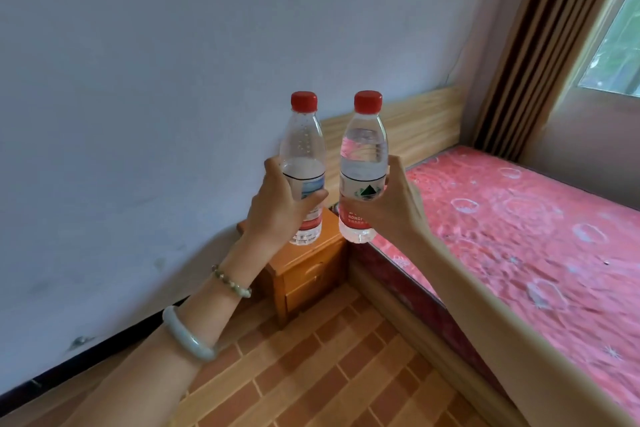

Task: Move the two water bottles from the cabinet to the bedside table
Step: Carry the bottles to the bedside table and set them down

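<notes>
Above the floor, head view: left hand wrapped around the left bottle, about half full; right hand wrapped around the right bottle, nearly full; both upright, red caps up, held side by side in the air, just apart. Beyond and below them: bedside table, wooden, in the corner between wall and bed, its top partly hidden. Handling note, as a judgement: carry forward, lower both level, set bases flat well inside the table's edge, and loosen the fingers only once each bottle stands steady.

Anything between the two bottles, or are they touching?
Head view: nothing sits between the left bottle and the right bottle. A narrow gap shows only the wooden headboard behind. They are apart, one in each hand.
</notes>
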`<state>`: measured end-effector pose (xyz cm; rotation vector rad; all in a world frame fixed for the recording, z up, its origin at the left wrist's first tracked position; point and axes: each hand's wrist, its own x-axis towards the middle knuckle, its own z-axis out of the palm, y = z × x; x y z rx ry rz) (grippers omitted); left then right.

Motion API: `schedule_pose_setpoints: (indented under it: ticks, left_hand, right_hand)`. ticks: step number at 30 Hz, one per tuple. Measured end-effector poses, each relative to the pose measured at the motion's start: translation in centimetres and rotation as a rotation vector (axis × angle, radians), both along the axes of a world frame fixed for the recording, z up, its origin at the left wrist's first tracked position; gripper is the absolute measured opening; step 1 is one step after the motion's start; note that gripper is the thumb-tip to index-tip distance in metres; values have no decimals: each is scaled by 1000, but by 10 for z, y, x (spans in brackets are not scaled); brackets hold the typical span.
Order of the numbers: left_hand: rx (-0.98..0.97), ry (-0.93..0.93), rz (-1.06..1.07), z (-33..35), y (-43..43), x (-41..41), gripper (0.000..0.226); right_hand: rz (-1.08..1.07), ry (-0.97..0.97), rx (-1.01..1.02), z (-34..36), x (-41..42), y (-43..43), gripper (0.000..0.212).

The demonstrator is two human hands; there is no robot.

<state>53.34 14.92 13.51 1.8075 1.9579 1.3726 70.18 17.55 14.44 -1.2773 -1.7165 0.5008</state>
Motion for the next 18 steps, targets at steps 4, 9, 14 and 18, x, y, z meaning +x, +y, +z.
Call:
schedule_pose_setpoints:
  ticks: [4,9,14,18]
  left_hand:
    - [-15,-24,46,-10,50,-6,69]
    - [-31,-55,105,-15,128,-14,67]
    - [-21,-94,187,-20,200,-20,67]
    - [-37,-110,245,-33,251,-31,68]
  right_hand:
    - [72,15,-18,-8,-6,62,70]
    - [177,31,-22,-10,-13,151,70]
    - [268,-7,-46,-16,-26,235,66]
    - [323,14,-72,-30,-42,294,67]
